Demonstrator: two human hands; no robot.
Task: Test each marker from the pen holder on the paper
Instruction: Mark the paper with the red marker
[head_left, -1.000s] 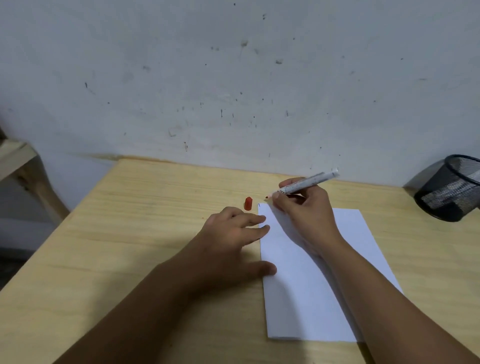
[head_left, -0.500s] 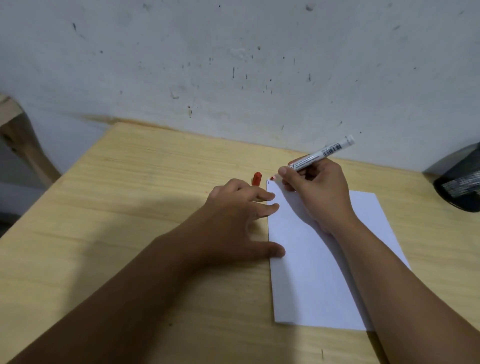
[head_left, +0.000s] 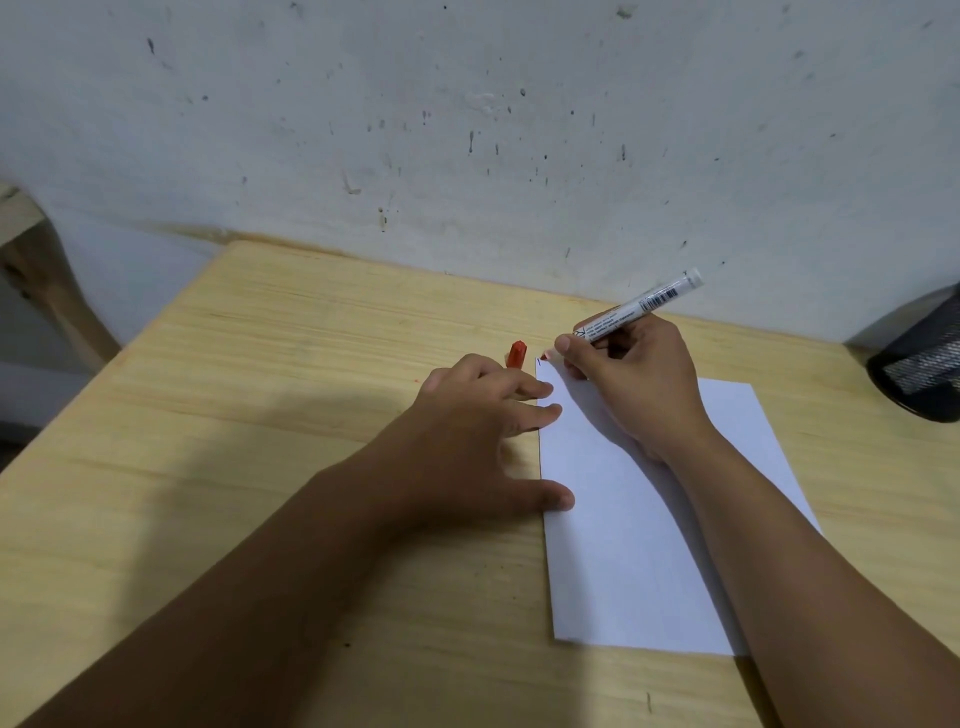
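Marker (head_left: 638, 307) w/ red tip now at paper's (head_left: 649, 519) far-left corner; 1 s ago it sat just off it. Right hand (head_left: 631, 387) grip clamped on barrel; left hand (head_left: 485, 441) fingers flat, pinning paper edge. Red cap (head_left: 516, 354) on worktop (head_left: 260, 415). Stroke looks imminent, marks barely visible.

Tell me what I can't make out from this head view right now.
- Pen holder: cut off by the right edge, so the markers inside can't be counted.
- Marker tip: mostly hidden by the right hand; contact with the paper is unclear.
- Barrel print: too small to read.
- Red cap: base hidden behind the left hand.
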